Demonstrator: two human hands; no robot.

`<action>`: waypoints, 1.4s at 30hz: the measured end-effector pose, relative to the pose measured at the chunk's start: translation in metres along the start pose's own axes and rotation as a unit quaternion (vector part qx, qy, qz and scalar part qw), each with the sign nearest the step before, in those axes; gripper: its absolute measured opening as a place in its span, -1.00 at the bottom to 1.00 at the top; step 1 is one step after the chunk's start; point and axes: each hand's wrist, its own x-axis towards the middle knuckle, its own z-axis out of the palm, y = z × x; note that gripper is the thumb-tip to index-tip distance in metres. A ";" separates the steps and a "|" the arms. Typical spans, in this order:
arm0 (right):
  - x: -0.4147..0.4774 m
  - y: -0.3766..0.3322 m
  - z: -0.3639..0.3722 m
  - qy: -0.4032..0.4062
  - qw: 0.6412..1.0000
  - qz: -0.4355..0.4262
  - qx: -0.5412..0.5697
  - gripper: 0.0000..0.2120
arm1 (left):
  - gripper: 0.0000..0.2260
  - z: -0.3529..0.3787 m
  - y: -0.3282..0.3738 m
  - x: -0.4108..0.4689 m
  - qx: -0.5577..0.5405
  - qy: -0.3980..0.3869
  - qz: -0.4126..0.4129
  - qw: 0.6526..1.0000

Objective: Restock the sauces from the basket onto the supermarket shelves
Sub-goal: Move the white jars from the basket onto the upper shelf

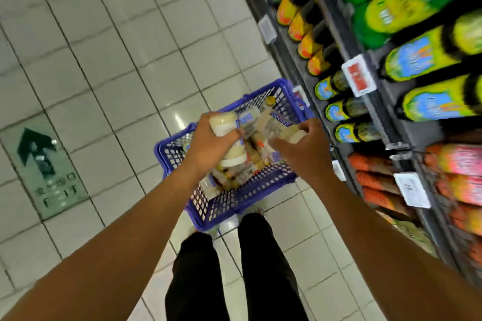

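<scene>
Your left hand [212, 144] grips a pale sauce bottle [223, 124], its long axis pointing roughly away from you. Your right hand [306, 150] grips another bottle [296, 135]. Both are over the basket [234, 198]; the shelves [378, 101] stand rightward (right hand nearer).

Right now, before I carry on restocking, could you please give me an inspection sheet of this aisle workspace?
Surface: pale tiled floor; the blue basket stands on it.
Job's things: sauce containers lie piled in the basket; labels too blurred to read.
Clutter: nothing seen.
Hands: left hand grips a pale jar; right hand grips a bottle, both over the basket.
Cables: nothing seen.
Surroundings: stocked shelves on the right with price tags; green exit sign on the floor at left.
</scene>
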 end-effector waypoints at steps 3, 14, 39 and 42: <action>-0.035 -0.043 -0.045 0.048 0.998 -0.004 0.043 -0.47 | -0.49 -0.016 0.061 -0.033 -0.003 -0.028 0.049 0.998; -0.185 -0.167 -0.231 0.221 0.962 -0.105 0.121 -0.49 | -0.55 -0.029 0.292 -0.182 -0.007 -0.146 0.280 0.949; -0.505 -0.197 -0.568 0.528 0.791 -0.292 0.105 -0.48 | -0.47 0.097 0.559 -0.543 -0.019 -0.347 0.615 0.707; -0.527 -0.192 -0.593 0.537 0.784 -0.296 0.095 -0.44 | -0.50 0.106 0.574 -0.573 -0.015 -0.356 0.638 0.683</action>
